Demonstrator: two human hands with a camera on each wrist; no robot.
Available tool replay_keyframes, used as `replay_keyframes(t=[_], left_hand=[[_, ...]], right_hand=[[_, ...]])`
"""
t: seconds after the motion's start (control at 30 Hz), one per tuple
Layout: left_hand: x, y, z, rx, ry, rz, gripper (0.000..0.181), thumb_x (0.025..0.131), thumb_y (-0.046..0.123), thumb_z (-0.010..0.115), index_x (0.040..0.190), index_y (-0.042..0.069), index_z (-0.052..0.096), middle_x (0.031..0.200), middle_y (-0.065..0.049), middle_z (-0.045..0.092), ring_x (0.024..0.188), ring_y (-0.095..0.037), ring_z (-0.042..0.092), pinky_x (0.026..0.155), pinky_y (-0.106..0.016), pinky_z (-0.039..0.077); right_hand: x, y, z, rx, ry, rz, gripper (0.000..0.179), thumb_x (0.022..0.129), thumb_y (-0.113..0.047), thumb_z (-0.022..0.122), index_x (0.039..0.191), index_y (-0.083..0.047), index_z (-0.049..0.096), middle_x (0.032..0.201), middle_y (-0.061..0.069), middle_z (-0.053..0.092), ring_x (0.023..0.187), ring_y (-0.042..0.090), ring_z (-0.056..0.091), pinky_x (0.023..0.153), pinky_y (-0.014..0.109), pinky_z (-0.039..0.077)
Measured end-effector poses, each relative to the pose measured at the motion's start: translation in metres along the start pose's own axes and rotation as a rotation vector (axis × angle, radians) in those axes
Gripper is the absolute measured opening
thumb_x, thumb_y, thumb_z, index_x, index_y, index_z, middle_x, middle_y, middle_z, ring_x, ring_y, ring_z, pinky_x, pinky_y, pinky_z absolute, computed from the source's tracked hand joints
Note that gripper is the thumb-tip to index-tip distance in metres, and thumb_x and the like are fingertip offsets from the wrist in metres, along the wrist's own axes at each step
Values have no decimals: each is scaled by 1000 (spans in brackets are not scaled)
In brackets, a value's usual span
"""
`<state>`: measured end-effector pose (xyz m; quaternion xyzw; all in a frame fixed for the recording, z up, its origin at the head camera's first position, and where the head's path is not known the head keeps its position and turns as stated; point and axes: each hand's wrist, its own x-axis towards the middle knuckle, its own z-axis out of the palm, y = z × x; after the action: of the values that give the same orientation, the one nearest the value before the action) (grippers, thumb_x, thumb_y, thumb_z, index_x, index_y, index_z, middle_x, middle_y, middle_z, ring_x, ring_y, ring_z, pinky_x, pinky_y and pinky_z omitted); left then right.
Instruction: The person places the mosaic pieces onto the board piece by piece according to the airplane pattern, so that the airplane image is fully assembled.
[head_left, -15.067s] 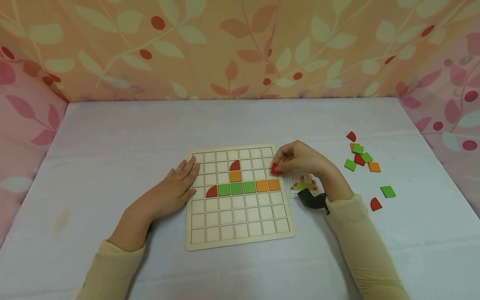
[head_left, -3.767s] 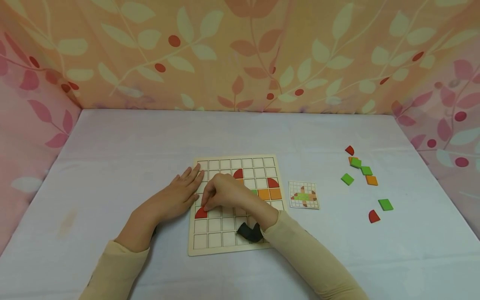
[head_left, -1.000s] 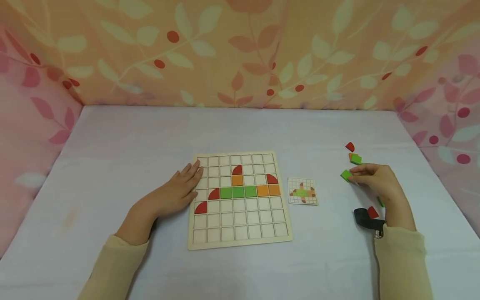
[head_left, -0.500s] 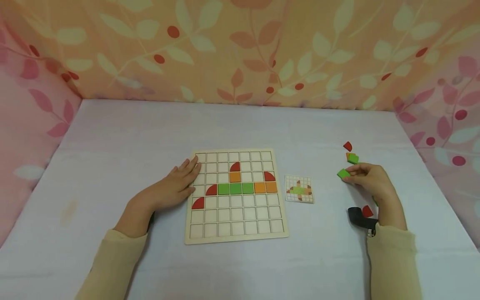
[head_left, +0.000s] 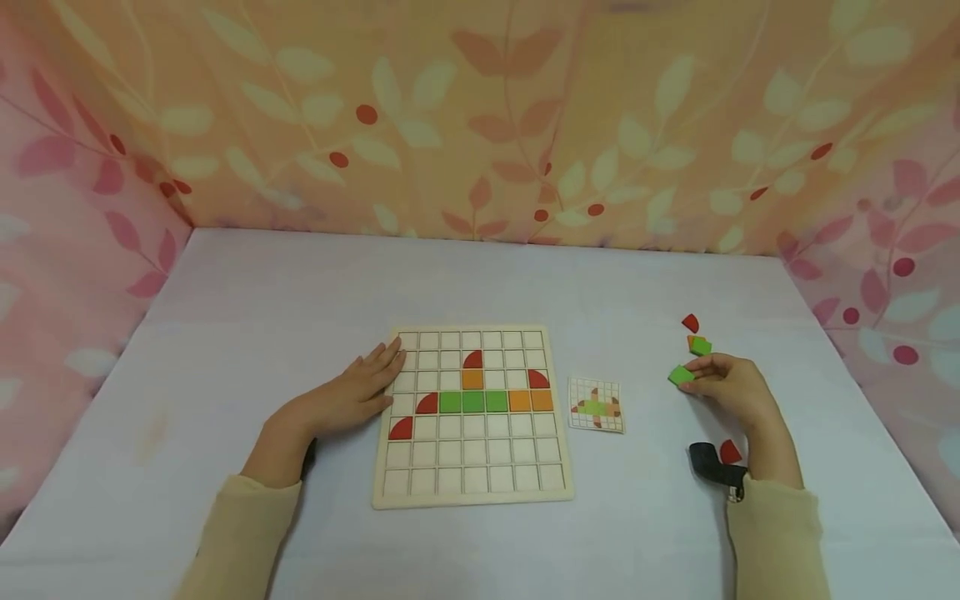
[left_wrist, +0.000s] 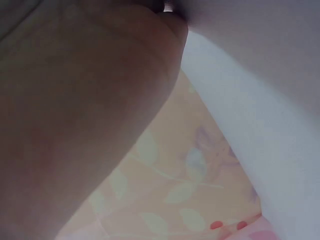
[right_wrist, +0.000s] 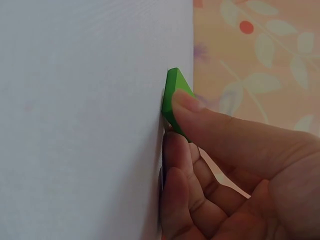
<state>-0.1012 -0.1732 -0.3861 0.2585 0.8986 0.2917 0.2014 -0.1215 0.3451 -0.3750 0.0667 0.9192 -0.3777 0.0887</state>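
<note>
My right hand (head_left: pixel 731 387) pinches a green tile (head_left: pixel 681 375) between thumb (right_wrist: pixel 200 112) and fingers, low over the table (head_left: pixel 300 283), right of the pattern card (head_left: pixel 596 405); my left hand (head_left: pixel 352 393) lies flat with straight, relaxed fingers, its fingertips on the left edge of the grid board (head_left: pixel 472 479); the board carries red quarter-round, orange and green tiles; a red tile (head_left: pixel 690 323) and a green-on-orange pair (head_left: pixel 700 345) sit just beyond my right hand; another red piece (head_left: pixel 730 452) lies by my wrist.

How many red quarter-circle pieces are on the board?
4: top one, right one, one left of the green row, lowest at left. None seem hidden.
</note>
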Motion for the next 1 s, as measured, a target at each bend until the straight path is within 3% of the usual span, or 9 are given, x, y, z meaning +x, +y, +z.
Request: replay_keyframes(t=[0.3, 0.47, 1.0], left_hand=[[-6, -3, 8, -32, -1, -7, 62, 97, 11, 48, 148, -4, 16, 156, -19, 2, 141, -40, -2, 110, -58, 2], [-5, -3, 9, -6, -1, -5, 62, 97, 11, 48, 148, -5, 16, 156, -20, 3, 141, -40, -1, 110, -58, 4], [-3, 1, 2, 7, 28, 18, 61, 97, 11, 48, 147, -6, 18, 155, -21, 4, 141, -41, 1, 110, -60, 5]], right_hand=[[-4, 7, 7, 0, -9, 8, 42, 80, -10, 75, 110, 13, 59, 84, 2, 66, 70, 0, 56, 63, 15, 45], [-6, 10, 7, 7, -6, 0, 42, 79, -10, 76, 109, 13, 59, 84, 3, 66, 70, 1, 57, 63, 15, 45], [-6, 1, 4, 31, 37, -59, 36, 82, -7, 72, 107, 15, 59, 86, 6, 68, 71, -1, 56, 63, 15, 45]])
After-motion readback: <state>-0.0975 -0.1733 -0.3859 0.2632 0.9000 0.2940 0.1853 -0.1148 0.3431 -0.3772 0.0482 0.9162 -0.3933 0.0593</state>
